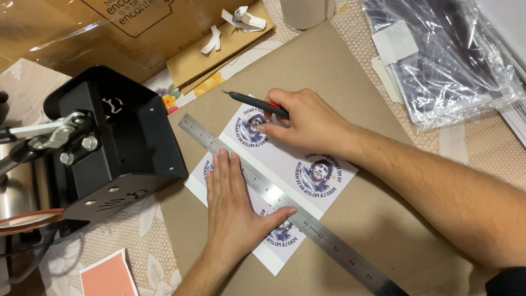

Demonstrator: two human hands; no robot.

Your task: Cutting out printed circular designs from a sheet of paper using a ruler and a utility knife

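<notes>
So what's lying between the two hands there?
In the head view, a steel ruler runs slantwise between the left hand pressing it and the right hand holding a craft knife, over a printed sheet.

A: What covers the desk [482, 148]?

B: A floral tablecloth [148, 241], with a sheet of brown kraft paper [350, 230] spread over its middle.

A: And directly on the cloth?

B: At left, a black heat press [118, 145]; below it, an orange card [108, 277]. At upper left, flat cardboard [211, 55]; at upper right, clear plastic sleeves [455, 71]. A pale cylinder [306, 12] stands at the top edge.
</notes>
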